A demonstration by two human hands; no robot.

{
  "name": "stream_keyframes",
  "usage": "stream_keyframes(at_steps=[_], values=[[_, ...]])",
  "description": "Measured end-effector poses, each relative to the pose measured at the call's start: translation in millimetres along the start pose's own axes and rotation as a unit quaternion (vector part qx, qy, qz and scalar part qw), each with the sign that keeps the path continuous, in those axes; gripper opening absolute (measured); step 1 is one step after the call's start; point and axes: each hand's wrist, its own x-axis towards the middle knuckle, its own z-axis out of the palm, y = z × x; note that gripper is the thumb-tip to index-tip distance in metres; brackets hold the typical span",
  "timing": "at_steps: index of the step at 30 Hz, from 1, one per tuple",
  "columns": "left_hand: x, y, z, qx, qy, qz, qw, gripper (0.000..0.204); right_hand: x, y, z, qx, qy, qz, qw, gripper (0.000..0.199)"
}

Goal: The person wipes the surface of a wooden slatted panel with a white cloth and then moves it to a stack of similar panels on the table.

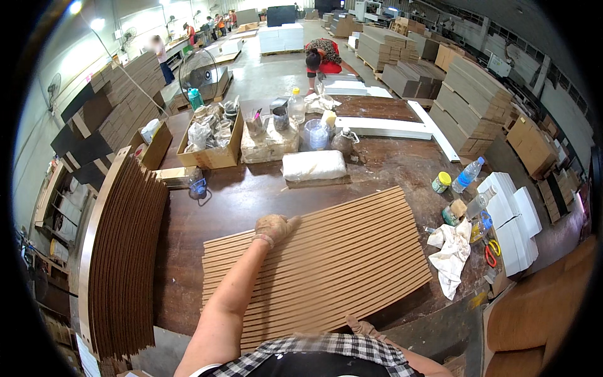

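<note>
A brown grooved slat panel (326, 257) lies slightly askew across the dark table in front of me. My left hand (274, 230), in a worn glove, is curled over its far edge, left of the middle. At the near edge my right hand (364, 327), also gloved, grips the panel from below right, partly hidden by the edge and my checked clothing. On the left stands a tall stack of similar grooved panels (122, 251), set close together.
A wrapped white bundle (314, 166), a cardboard box (213, 138) of crumpled material, and bottles and cups line the table's far side. At right are a white rag (451, 251), red-and-yellow scissors (492, 252), a water bottle (468, 175) and white boards (512, 220). A person (323, 60) bends beyond the table.
</note>
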Motion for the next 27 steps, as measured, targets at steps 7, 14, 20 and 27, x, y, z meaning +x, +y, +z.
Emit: stream_keyframes(at_steps=[7, 14, 20, 27], values=[[7.3, 2.1, -0.5, 0.021, -0.033, -0.02, 0.999, 0.068, 2.4, 1.2, -3.4, -0.007, 0.006, 0.002, 1.0, 0.031], [18.7, -24.4, 6.3, 0.045, -0.059, 0.0, 0.997, 0.079, -5.4, 0.3, 7.4, -0.025, 0.038, 0.0, 0.999, 0.031], [-4.0, -0.7, -2.8, 0.046, -0.061, -0.001, 0.997, 0.077, -22.6, 12.7, 4.3, -0.041, 0.14, 0.02, 0.989, 0.031], [-3.0, -4.6, 16.2, 0.048, -0.033, -0.026, 0.998, 0.079, 6.4, 68.1, -3.8, -0.011, 0.119, -0.028, 0.992, 0.042]])
